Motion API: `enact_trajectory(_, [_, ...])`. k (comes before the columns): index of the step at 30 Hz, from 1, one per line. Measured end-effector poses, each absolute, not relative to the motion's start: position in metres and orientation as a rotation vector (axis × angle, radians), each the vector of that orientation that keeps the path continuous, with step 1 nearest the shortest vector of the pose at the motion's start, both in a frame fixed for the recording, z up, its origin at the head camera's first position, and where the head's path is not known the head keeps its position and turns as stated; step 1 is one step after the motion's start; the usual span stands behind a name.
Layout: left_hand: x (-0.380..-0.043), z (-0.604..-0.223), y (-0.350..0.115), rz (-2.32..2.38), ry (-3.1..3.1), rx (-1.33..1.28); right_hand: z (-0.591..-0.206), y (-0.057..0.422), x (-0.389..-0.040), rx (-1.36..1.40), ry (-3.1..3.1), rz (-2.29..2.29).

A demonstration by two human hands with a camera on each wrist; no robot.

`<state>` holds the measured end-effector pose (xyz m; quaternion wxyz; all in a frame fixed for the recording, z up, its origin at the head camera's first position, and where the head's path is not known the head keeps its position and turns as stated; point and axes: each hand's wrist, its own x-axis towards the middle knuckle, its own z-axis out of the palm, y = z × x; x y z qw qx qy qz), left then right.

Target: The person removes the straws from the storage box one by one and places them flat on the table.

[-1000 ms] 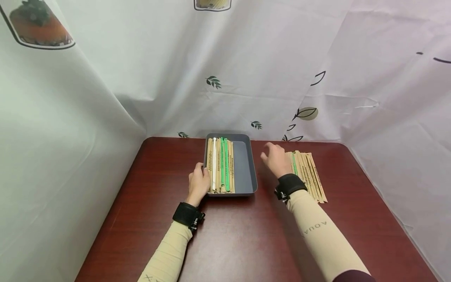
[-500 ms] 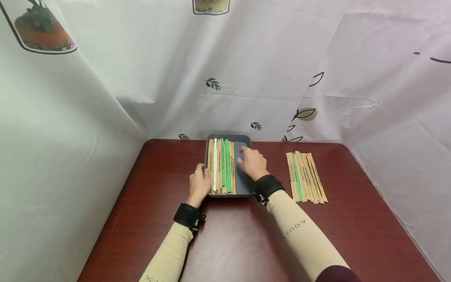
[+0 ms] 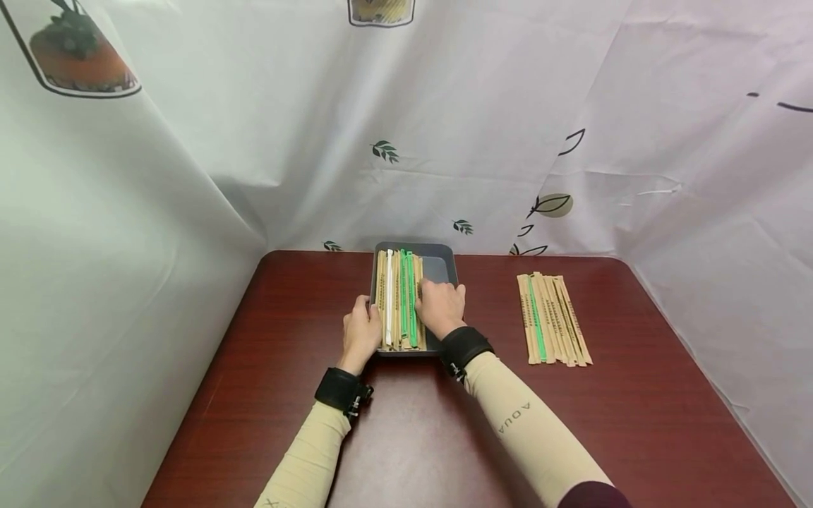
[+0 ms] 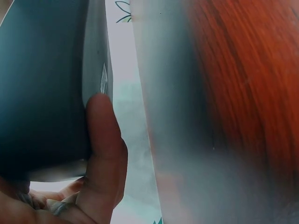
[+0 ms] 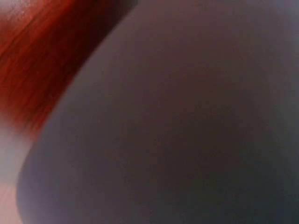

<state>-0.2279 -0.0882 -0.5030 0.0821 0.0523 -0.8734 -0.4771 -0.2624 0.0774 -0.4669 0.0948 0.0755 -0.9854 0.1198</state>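
Left hand [image 3: 361, 330] at the left wall of the gray tray [image 3: 436, 268], fingers curled round it. Tray sits on the table [image 3: 406, 430]; tan, white and green slim packets [image 3: 396, 303] lie side by side in its left part. Right hand [image 3: 441, 308] inside tray, beside them; fingertips hidden, pinch cannot be told. Far right: second packet row [image 3: 555, 321] on table.

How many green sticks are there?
3. One green stick and a second green stick beside it lie in the tray; a third green stick lies in the pile on the table. The right hand may hide more.
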Motion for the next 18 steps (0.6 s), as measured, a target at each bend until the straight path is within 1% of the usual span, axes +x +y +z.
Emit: enact_trajectory(18, [-0.226, -0.509, -0.091, -1.427, -2.602, 0.155, -0.478, 0.073, -0.262, 0.214, -2.963, 0.407])
